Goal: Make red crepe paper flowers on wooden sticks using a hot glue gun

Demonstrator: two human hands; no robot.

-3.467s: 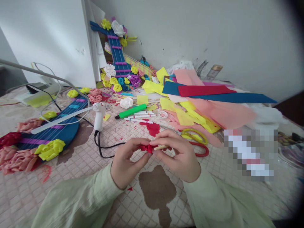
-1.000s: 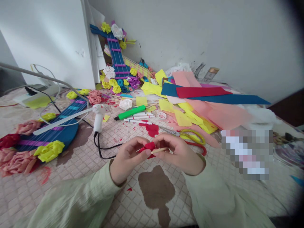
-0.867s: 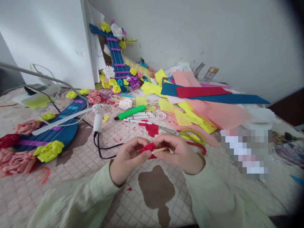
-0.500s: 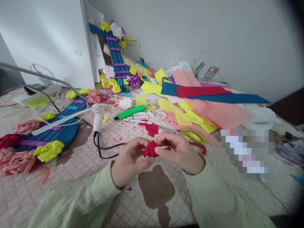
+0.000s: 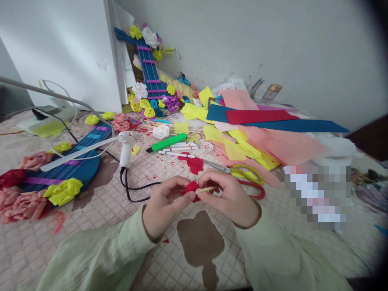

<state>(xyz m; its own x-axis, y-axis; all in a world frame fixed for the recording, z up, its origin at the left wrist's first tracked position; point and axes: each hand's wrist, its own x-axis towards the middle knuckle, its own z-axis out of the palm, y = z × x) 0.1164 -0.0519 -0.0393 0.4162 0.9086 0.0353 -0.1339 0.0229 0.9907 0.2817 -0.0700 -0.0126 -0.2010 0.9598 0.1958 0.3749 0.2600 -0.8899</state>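
Both my hands meet low in the middle of the view, above a tiled tablecloth point(image 5: 100, 210). My left hand point(image 5: 163, 204) pinches a small rolled red paper flower point(image 5: 191, 188) between thumb and fingers. My right hand point(image 5: 232, 198) is closed round a thin wooden stick point(image 5: 206, 189) whose tip runs into the red roll. More red paper scraps point(image 5: 195, 163) lie just beyond my fingers. Pale green sleeves cover both arms.
Yellow-handled scissors point(image 5: 246, 173) and red-handled scissors point(image 5: 254, 190) lie right of my hands. A white glue gun point(image 5: 125, 147) with a black cord, a green marker point(image 5: 168, 142), pens point(image 5: 178, 150), coloured paper sheets point(image 5: 266, 129) and blue boards with paper flowers point(image 5: 66, 165) crowd the table.
The red paper has been turned and wound tighter on the stick; my fingers shifted round it. Both hands stayed in about the same spot.
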